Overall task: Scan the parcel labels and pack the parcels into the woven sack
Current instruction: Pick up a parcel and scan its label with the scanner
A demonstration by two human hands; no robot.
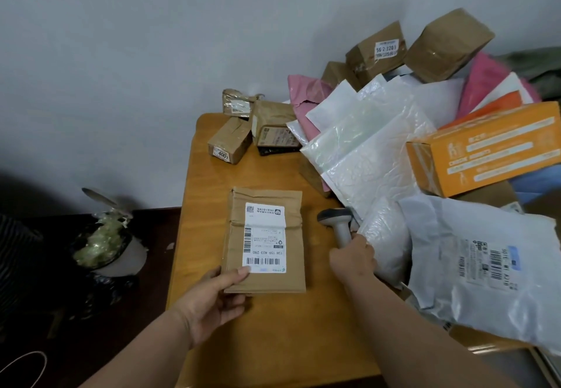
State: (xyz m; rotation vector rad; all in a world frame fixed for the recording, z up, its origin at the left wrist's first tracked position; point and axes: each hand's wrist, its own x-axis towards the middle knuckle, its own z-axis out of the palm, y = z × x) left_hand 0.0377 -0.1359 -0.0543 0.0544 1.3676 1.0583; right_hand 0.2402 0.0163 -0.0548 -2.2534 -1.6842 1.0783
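On the dark floor at the far left sits a black bag [103, 245] stuffed with crumpled, shiny wrapping. The left hand [209, 299] pinches the near left corner of a flat brown paper parcel [264, 240], thumb laid on its white label [264, 237]; the parcel lies creased and rectangular on the smooth wooden surface [273, 342]. Behind it stand small taped cardboard boxes [230, 142]. The right hand [353, 261] has its fingers curled round the grey handle of a scanner [337, 220], whose dark head faces the parcel. To the right rises a heap of crinkled white bubble mailers [370, 157], pink plastic bags, an orange box [485, 151] and a glossy grey bag [491, 269].
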